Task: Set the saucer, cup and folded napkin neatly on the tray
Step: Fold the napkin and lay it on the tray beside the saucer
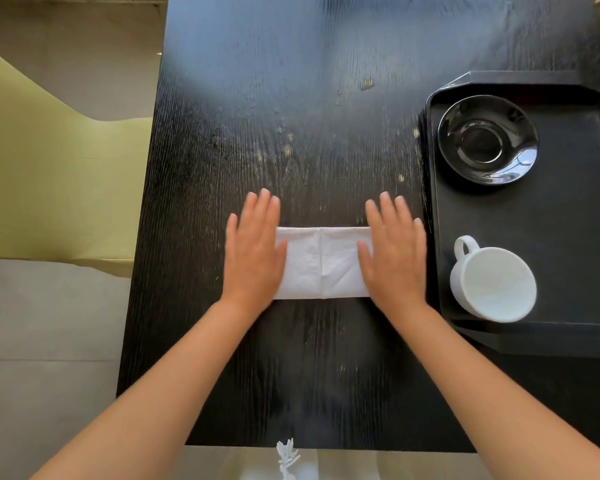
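While both hands, left (253, 251) and right (394, 252), press flat-palmed, gripping nothing, the creased white napkin (323, 263) lies rectangular.

I see a white napkin (323, 263) on the black wood-grained table (291, 98), a glossy black saucer (487, 140), a white cup (492, 284), a black tray (568, 237).
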### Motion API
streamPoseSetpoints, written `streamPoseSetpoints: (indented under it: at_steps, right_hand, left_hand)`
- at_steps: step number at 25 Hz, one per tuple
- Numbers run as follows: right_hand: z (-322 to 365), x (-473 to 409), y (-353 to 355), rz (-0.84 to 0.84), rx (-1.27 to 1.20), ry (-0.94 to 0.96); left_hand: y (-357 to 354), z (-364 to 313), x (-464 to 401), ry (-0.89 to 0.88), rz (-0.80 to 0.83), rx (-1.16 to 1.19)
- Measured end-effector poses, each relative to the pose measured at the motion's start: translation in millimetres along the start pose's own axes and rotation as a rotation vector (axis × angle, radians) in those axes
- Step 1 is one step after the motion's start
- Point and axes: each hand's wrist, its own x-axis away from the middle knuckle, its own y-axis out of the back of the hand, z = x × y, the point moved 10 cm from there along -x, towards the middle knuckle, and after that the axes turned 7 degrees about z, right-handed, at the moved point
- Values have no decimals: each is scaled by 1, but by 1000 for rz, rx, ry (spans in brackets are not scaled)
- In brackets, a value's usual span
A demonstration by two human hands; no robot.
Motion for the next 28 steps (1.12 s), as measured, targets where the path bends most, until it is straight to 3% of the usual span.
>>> streamPoseSetpoints:
  at_steps: [2,4,10,16,25,28]
  right_hand:
    - [31,15,-27,89,17,144]
    - [46,20,-55,181,50,194]
    - [28,10,-64,255,143,267]
    - [-8,17,-53,266,133,86]
    - [-12,24,-53,297,77,13]
    - [-5,24,-31,224,-106,-74]
  left_hand:
    - [-30,-34,17,-176,100,-44]
    - [-57,-47,22,-234,176,-77]
    - [-70,-32,13,-189,214,-235]
    - [-48,10,23,-50,200,-333]
    - [-44,22,29,-19,241,-140]
    - [-26,24,33,110,183,98]
